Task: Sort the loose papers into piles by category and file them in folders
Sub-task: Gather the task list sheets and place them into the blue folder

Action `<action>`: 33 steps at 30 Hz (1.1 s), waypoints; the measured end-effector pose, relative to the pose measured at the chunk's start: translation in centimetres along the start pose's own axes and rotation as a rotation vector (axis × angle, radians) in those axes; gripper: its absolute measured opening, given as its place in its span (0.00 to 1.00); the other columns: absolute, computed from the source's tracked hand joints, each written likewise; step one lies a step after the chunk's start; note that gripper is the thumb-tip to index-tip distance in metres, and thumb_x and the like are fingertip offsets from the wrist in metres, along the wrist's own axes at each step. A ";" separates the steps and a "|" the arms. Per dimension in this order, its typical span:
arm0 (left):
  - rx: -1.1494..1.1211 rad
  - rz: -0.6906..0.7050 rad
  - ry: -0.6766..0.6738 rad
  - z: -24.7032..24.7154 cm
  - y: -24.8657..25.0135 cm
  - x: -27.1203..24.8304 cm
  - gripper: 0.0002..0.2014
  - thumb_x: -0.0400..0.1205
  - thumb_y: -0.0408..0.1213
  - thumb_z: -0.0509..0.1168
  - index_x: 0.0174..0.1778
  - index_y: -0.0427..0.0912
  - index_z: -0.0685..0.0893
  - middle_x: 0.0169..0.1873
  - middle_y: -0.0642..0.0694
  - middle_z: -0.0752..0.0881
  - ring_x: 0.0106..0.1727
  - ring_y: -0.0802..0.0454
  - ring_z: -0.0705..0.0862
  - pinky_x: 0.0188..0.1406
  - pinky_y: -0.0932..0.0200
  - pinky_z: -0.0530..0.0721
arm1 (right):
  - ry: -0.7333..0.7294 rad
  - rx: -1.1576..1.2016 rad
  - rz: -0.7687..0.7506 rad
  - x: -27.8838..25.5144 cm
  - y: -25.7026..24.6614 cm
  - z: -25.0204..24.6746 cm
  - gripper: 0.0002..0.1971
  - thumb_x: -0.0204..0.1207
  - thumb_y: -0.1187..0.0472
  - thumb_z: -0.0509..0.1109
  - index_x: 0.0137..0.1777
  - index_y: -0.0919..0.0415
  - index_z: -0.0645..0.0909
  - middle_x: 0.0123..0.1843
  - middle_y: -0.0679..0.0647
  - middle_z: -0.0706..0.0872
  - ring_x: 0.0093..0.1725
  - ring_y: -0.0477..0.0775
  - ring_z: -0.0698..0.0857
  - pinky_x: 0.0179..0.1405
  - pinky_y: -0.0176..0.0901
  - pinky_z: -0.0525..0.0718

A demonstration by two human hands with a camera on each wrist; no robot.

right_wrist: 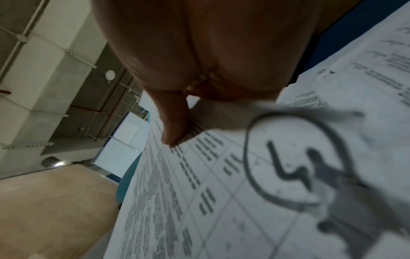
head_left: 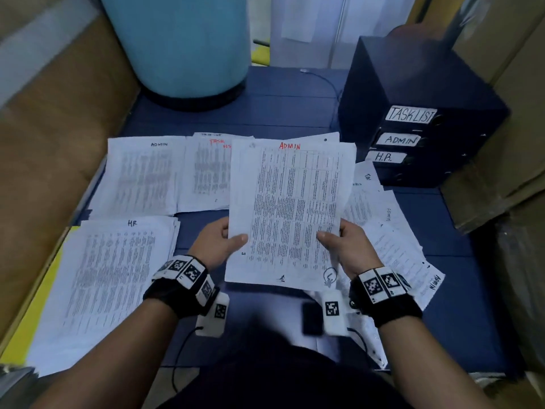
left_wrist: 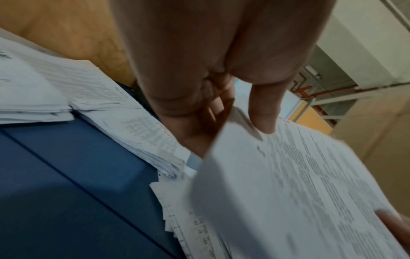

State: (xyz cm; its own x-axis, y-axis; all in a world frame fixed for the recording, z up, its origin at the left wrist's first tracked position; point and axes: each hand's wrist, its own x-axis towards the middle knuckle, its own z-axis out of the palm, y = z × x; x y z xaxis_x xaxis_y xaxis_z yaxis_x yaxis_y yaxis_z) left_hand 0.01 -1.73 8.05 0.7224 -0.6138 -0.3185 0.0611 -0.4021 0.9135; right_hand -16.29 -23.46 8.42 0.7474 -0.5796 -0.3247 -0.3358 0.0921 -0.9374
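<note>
I hold a printed sheet headed ADMIN in red (head_left: 290, 208) above the blue surface. My left hand (head_left: 225, 240) pinches its left edge, thumb on top, and the sheet (left_wrist: 288, 184) shows in the left wrist view. My right hand (head_left: 333, 239) pinches the right edge, thumb on the sheet (right_wrist: 221, 192). An ADMIN pile (head_left: 141, 175) lies far left, a red-headed TASK pile (head_left: 206, 169) beside it, and an HR pile (head_left: 109, 278) near left. Loose papers (head_left: 395, 240) spread out at the right.
Dark stacked folders (head_left: 413, 125) labelled TASKLIST, ADMIN and H.R. stand at the back right. A large light-blue drum (head_left: 182, 42) stands at the back. Cardboard boxes (head_left: 59, 107) flank both sides. A small black object (head_left: 311, 318) lies on the blue surface (head_left: 265, 113).
</note>
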 end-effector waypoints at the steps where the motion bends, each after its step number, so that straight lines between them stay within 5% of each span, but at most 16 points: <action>1: -0.043 -0.019 0.008 -0.7 -0.3 -0.2 0.15 0.81 0.30 0.67 0.65 0.40 0.81 0.52 0.47 0.90 0.51 0.55 0.89 0.54 0.53 0.87 | -0.005 -0.045 -0.009 0.1 -0.1 0.6 0.06 0.78 0.67 0.72 0.47 0.55 0.88 0.46 0.49 0.93 0.49 0.52 0.90 0.59 0.55 0.84; 4: -0.168 -0.031 0.062 -2.5 -1.0 -0.3 0.13 0.84 0.27 0.61 0.63 0.39 0.82 0.55 0.41 0.89 0.57 0.43 0.88 0.61 0.42 0.83 | -0.010 -0.135 0.002 0.2 -0.6 2.0 0.07 0.77 0.61 0.74 0.38 0.57 0.87 0.35 0.47 0.90 0.39 0.52 0.86 0.51 0.56 0.83; 6: -0.190 -0.027 0.087 -3.3 -1.2 -0.4 0.13 0.85 0.27 0.60 0.59 0.43 0.84 0.56 0.41 0.89 0.58 0.42 0.87 0.62 0.42 0.83 | -0.010 -0.168 0.026 0.3 -0.7 2.8 0.11 0.76 0.56 0.74 0.36 0.63 0.86 0.34 0.54 0.88 0.38 0.56 0.85 0.51 0.60 0.83; 9: -0.206 -0.021 0.121 -3.9 -1.1 -0.4 0.14 0.85 0.26 0.58 0.55 0.46 0.85 0.55 0.43 0.89 0.58 0.45 0.87 0.64 0.43 0.81 | 0.029 -0.181 0.036 0.2 -0.8 4.0 0.12 0.78 0.59 0.73 0.34 0.61 0.85 0.32 0.55 0.85 0.36 0.55 0.82 0.44 0.52 0.79; 12: -0.159 0.017 0.178 -4.0 -0.8 -0.4 0.14 0.85 0.25 0.56 0.56 0.45 0.83 0.44 0.47 0.90 0.39 0.58 0.88 0.48 0.58 0.87 | 0.120 -0.229 0.020 0.1 -1.1 4.5 0.13 0.80 0.59 0.70 0.37 0.66 0.84 0.34 0.58 0.84 0.35 0.55 0.81 0.39 0.45 0.78; 14: -0.093 0.041 0.226 -4.1 -0.6 -0.4 0.14 0.85 0.25 0.57 0.56 0.46 0.82 0.42 0.45 0.89 0.31 0.56 0.85 0.33 0.64 0.84 | 0.212 -0.258 0.019 0.2 -1.0 4.2 0.13 0.81 0.61 0.67 0.38 0.70 0.81 0.32 0.58 0.81 0.33 0.55 0.78 0.34 0.42 0.74; 17: -0.042 0.039 0.298 -4.4 -0.8 -0.1 0.15 0.82 0.23 0.60 0.59 0.46 0.79 0.48 0.49 0.89 0.41 0.47 0.88 0.39 0.54 0.87 | 0.378 -0.209 0.016 0.5 -0.5 2.7 0.09 0.80 0.63 0.64 0.40 0.65 0.81 0.33 0.58 0.82 0.34 0.57 0.79 0.36 0.45 0.76; 21: 0.003 0.016 0.328 -4.2 -0.9 0.1 0.18 0.81 0.22 0.60 0.64 0.44 0.76 0.53 0.47 0.88 0.42 0.53 0.86 0.31 0.68 0.83 | 0.515 -0.083 0.003 0.5 0.2 -0.3 0.07 0.81 0.61 0.65 0.48 0.59 0.84 0.34 0.55 0.84 0.35 0.58 0.81 0.36 0.45 0.79; 25: -0.075 0.017 0.323 -3.3 0.2 -0.6 0.32 0.83 0.22 0.58 0.75 0.62 0.66 0.60 0.43 0.86 0.36 0.48 0.86 0.23 0.60 0.80 | 0.395 0.134 -0.010 0.3 0.6 -1.9 0.11 0.84 0.64 0.65 0.62 0.61 0.84 0.52 0.55 0.91 0.47 0.56 0.89 0.46 0.49 0.86; 28: -0.065 0.009 0.272 -2.0 1.8 -1.5 0.39 0.83 0.20 0.54 0.73 0.75 0.65 0.75 0.46 0.73 0.56 0.33 0.85 0.23 0.56 0.82 | 0.215 0.245 0.028 0.4 0.4 -1.8 0.11 0.85 0.69 0.61 0.62 0.64 0.81 0.45 0.51 0.93 0.43 0.50 0.92 0.40 0.43 0.89; 29: -0.045 0.036 0.245 -1.4 2.1 -1.6 0.36 0.83 0.20 0.53 0.70 0.72 0.72 0.76 0.47 0.73 0.47 0.37 0.88 0.24 0.54 0.83 | 0.166 0.266 0.037 0.4 0.3 -1.8 0.11 0.86 0.69 0.60 0.62 0.64 0.81 0.42 0.50 0.93 0.40 0.47 0.92 0.35 0.39 0.88; 31: -0.025 0.078 0.236 -0.3 2.6 -1.5 0.25 0.84 0.22 0.54 0.57 0.59 0.85 0.65 0.35 0.82 0.20 0.49 0.77 0.18 0.60 0.75 | 0.115 0.274 0.061 0.6 0.6 -1.5 0.11 0.85 0.69 0.61 0.61 0.64 0.82 0.48 0.55 0.93 0.48 0.55 0.92 0.45 0.50 0.90; 33: -0.026 0.112 0.266 1.0 3.0 -1.4 0.14 0.84 0.30 0.60 0.46 0.53 0.87 0.54 0.28 0.84 0.29 0.45 0.85 0.27 0.52 0.82 | 0.090 0.225 0.089 1.1 1.4 -1.6 0.09 0.83 0.64 0.65 0.57 0.60 0.85 0.56 0.69 0.89 0.56 0.74 0.87 0.58 0.76 0.82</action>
State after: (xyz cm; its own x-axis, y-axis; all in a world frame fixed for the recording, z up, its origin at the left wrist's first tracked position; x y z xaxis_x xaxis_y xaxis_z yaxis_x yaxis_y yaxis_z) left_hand -1.52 -2.74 10.97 0.8805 -0.4526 -0.1411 -0.0140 -0.3223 0.9465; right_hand -16.90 -25.24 6.94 0.6629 -0.6302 -0.4041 -0.2548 0.3177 -0.9133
